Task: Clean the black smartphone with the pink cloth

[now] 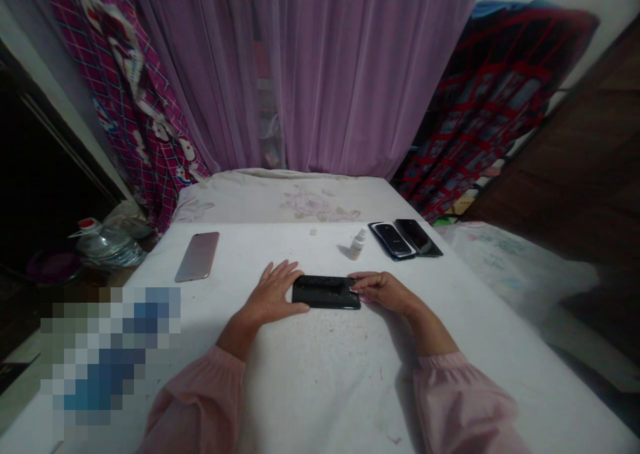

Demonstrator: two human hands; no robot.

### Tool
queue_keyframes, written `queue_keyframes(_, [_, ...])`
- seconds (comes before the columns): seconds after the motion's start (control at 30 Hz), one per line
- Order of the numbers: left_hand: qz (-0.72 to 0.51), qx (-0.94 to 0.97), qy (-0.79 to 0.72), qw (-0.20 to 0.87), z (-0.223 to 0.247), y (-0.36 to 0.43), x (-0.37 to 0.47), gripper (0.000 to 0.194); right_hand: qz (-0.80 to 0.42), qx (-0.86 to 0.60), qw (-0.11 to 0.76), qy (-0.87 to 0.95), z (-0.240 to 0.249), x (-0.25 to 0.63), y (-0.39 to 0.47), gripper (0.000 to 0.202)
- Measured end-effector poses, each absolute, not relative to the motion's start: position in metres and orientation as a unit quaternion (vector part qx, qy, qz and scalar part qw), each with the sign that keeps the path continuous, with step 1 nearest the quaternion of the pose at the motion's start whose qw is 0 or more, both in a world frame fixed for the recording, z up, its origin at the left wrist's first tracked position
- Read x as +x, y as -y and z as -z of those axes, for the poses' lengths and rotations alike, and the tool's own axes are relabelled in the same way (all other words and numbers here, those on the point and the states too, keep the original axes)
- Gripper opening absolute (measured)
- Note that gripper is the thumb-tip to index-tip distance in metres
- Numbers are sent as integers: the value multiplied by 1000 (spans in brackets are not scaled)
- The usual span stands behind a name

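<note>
Holding one black phone, the left hand has its thumb on the near edge and its other fingers at the far left corner. The phone lies flat on the white table, between the two hands. The right hand has its fingers bent close together on the right end of the phone. Something pale shows by its fingertips, but I cannot tell if it is pinched there.

One pink phone lies off to the left. Past the right hand, one little bottle stands up. Near it sits one tiny block. Farther right are at least three dark phones, and one with a pale rim lies on top of another. One jug with a red cap is left of the table.
</note>
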State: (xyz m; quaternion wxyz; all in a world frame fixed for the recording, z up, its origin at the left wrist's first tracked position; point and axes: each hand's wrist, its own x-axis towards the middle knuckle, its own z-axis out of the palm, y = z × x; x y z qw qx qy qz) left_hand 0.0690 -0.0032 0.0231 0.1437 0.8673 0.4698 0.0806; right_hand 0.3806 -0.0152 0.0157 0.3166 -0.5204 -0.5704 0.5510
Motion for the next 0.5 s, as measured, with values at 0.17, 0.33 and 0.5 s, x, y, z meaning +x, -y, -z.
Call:
queue_keyframes(0.17, [-78, 867, -470, 147, -26, 4, 69, 76, -437, -568, 364, 595, -2, 373, 6, 22])
queue_keyframes(0.33, [-79, 866, -471, 148, -27, 4, 70, 75, -394, -567, 361, 627, -4, 374, 6, 22])
queue_keyframes(0.5, [-78, 866, -472, 149, -24, 4, 69, 75, -481, -501, 310, 649, -21, 383, 15, 32])
